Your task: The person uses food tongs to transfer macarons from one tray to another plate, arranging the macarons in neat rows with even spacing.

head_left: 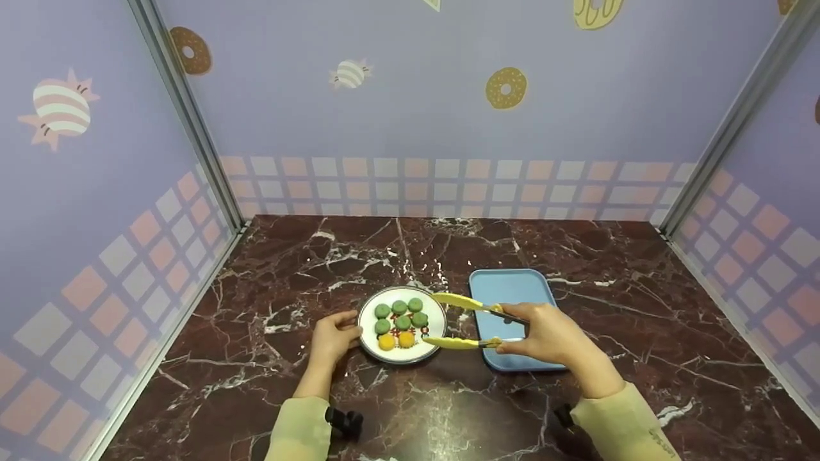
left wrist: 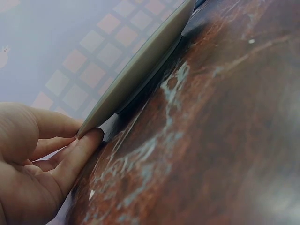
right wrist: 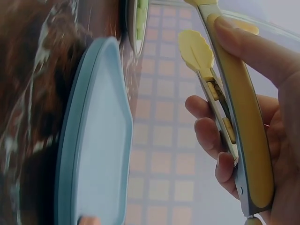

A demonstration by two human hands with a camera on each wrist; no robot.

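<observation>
At the left rim of a round white plate [head_left: 368, 328], my left hand [head_left: 330, 339] pinches the edge between thumb and fingers; the left wrist view shows this grip [left wrist: 51, 159] from the side. Several green round pieces [head_left: 401, 323] lie on the plate, with two yellow ones [head_left: 406, 339] at its near side. My right hand [head_left: 548, 333] grips yellow-tipped tongs [head_left: 458, 301], their arms spread wide with nothing between the tips. Both tips reach over the plate's right edge. The palm side of the right hand wraps the yellow handle [right wrist: 246, 126] in the right wrist view.
A light blue rectangular tray [head_left: 512, 285] lies right of the plate, partly beneath the right hand and tongs. Small white flecks [head_left: 442, 275] dot the dark red marbled tabletop [head_left: 288, 256] behind the plate. Patterned purple walls [head_left: 416, 121] enclose the back and sides.
</observation>
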